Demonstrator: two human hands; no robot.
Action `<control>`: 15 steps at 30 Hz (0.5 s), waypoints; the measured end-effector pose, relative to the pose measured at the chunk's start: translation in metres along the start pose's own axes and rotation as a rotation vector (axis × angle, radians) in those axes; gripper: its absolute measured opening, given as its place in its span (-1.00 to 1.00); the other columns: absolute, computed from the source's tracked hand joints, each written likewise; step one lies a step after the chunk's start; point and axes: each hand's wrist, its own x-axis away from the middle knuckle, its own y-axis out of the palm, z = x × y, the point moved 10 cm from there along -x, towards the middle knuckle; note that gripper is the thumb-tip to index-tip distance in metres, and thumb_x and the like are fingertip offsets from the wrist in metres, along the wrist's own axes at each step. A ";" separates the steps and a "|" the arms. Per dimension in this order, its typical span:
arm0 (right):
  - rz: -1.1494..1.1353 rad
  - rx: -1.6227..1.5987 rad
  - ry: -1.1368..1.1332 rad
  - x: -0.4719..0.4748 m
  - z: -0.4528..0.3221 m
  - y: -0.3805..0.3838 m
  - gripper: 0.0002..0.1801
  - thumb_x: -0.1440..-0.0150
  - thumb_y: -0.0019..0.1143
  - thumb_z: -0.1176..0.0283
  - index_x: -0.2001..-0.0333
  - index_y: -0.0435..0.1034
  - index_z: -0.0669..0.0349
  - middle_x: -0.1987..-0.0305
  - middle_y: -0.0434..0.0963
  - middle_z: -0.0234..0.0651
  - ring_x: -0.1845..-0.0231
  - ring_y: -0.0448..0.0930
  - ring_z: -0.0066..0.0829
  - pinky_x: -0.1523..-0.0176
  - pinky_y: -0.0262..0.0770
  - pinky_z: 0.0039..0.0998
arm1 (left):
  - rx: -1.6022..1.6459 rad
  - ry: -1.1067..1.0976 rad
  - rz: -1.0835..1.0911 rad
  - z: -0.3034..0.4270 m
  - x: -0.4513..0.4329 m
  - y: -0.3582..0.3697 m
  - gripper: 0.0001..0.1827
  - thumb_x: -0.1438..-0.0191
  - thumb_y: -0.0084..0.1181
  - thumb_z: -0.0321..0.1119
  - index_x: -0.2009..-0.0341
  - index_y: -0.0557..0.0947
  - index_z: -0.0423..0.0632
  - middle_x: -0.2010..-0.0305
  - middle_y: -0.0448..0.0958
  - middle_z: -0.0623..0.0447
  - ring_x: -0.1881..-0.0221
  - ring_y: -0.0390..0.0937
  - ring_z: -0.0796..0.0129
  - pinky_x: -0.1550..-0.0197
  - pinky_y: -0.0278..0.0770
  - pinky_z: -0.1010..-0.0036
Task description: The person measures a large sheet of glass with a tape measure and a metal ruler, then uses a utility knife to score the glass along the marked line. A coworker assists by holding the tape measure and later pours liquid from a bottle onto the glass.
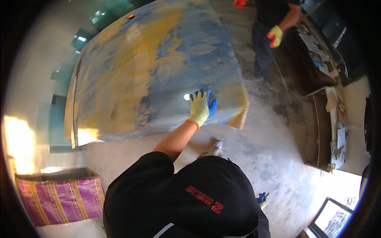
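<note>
My left hand (200,109), in a yellow knit glove with blue coating and an orange cuff, lies palm down with fingers apart on a large worktable (128,74). Worn, stained blue and yellow covering spreads over the tabletop. A bright white round spot (187,97) shows beside the fingertips; whether it is an object or light is unclear. My right hand (262,200), gloved alike, hangs low beside my body, mostly hidden by my black shirt (190,193). A thin greenish tip shows at its fingers, too small to identify. Near the table's far left edge sits a small orange-and-black object (131,17).
Beyond the table's right side stands another person (262,38) wearing a yellow-and-red glove. An open wooden cabinet (318,131) with papers on top stands right. A purple-and-gold covered box-like item (59,200) sits lower left, and a dark-framed panel (330,217) lower right. Glass-like panels (58,125) stand left.
</note>
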 end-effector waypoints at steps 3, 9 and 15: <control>0.097 -0.205 -0.032 -0.035 0.050 -0.039 -0.33 -0.33 -0.05 -0.11 0.05 0.49 0.42 0.42 0.67 -0.10 0.73 0.55 -0.30 0.68 0.40 -0.28 | 0.044 0.001 -0.019 0.056 -0.043 0.027 -0.42 -0.20 0.07 0.09 -0.20 0.49 0.03 -0.19 0.48 -0.18 -0.24 0.38 -0.21 -0.35 0.18 -0.12; 0.124 -0.198 0.130 -0.166 0.092 -0.103 -0.38 -0.30 0.01 -0.02 0.15 0.51 0.48 0.30 0.67 -0.08 0.61 0.63 -0.19 0.59 0.56 -0.25 | -0.077 -0.210 -0.016 0.115 -0.088 0.087 -0.29 -0.23 -0.02 0.23 -0.35 0.41 0.12 -0.38 0.29 -0.33 -0.40 0.17 -0.41 -0.39 0.11 -0.21; -0.046 -0.188 0.057 -0.336 -0.080 -0.161 -0.42 -0.32 -0.04 -0.07 0.10 0.54 0.31 0.51 0.60 -0.15 0.77 0.47 -0.36 0.71 0.32 -0.36 | -0.204 -0.422 -0.010 0.185 -0.089 0.130 -0.25 -0.26 -0.08 0.25 -0.39 0.34 0.05 -0.47 0.18 -0.35 -0.44 0.12 -0.38 -0.44 0.03 -0.17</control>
